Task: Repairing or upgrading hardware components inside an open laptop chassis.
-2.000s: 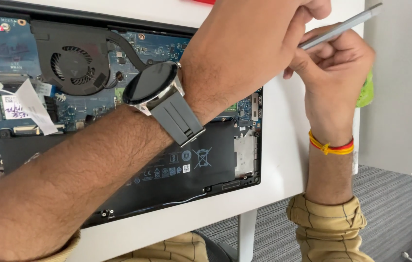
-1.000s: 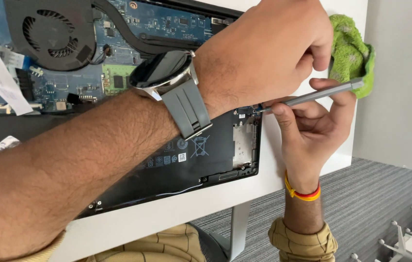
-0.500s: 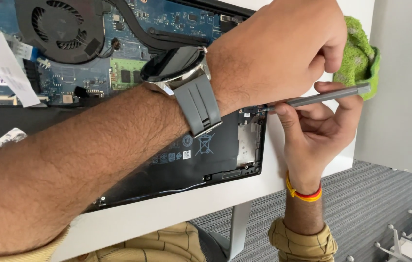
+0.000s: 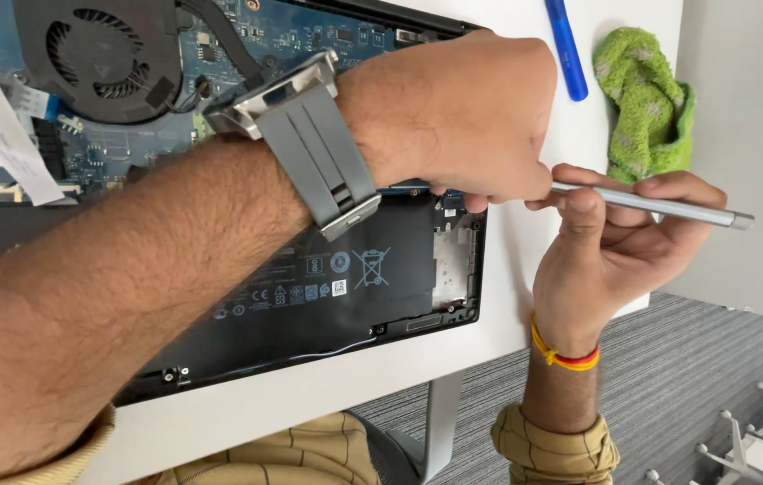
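Note:
An opened laptop (image 4: 328, 296) lies on a white table (image 4: 310, 395) with its black battery, blue circuit board and round fan (image 4: 99, 54) exposed. My left hand (image 4: 467, 117), with a grey watch on the wrist, reaches across the laptop, its fingers curled down at the right edge of the case; what they press on is hidden. My right hand (image 4: 610, 256) comes up from below the table edge and pinches a slim silver screwdriver (image 4: 660, 207). The tool's tip points left and disappears under my left fingers.
A crumpled green cloth (image 4: 646, 99) lies at the table's right edge, with a blue pen-like tool (image 4: 567, 49) just left of it. A white paper label (image 4: 4, 135) sits on the board at left. Grey carpet and a white chair base show below right.
My right hand lowered the silver screwdriver from upright to nearly level at the laptop's right edge. The view shifted, bringing the green cloth and blue tool fully into sight.

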